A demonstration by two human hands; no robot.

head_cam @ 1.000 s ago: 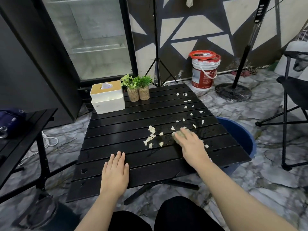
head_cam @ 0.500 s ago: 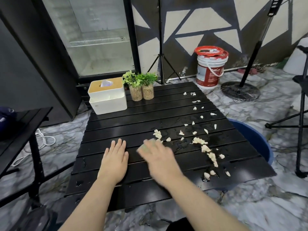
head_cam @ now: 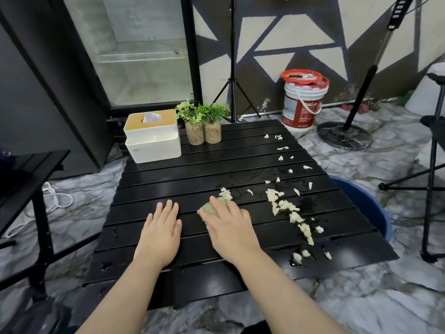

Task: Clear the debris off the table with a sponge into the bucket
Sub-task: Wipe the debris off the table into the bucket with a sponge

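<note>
1. Pressing down on the sponge [head_cam: 212,208], the right hand [head_cam: 228,227] lies palm-down w/ fingers laid over it, so only the sponge's greenish far-left edge shows past the fingertips; sponge sits flat on the table [head_cam: 216,165], roughly mid-width, nearer the near edge.
2. Left hand [head_cam: 160,233] is flat on the slats just left of the right hand, fingers straight and close together, holding nothing.
3. Debris [head_cam: 285,206]: pale, crumbly bits. 1 small clump [head_cam: 225,194] touches the sponge's far side, right by the fingertips. A thicker line runs right of the right hand, diagonally toward the table's near-right corner, w/ wet patches on the slats around it. Smaller scattered flakes [head_cam: 280,148] trail up the right side toward the far edge.
4. Bucket [head_cam: 368,203]: blue, on the floor at the table's right side, rim partly hidden under the tabletop.
5. Far-left of the table: white tissue box [head_cam: 154,141] w/ a wooden top, and just right of it 2 small potted plants [head_cam: 203,124] standing side by side, touching or nearly so.
6. Beyond the table, on the floor: white paint pail [head_cam: 302,104] w/ a red lid, against the patterned wall; a tripod [head_cam: 232,92] stands left of it.
</note>
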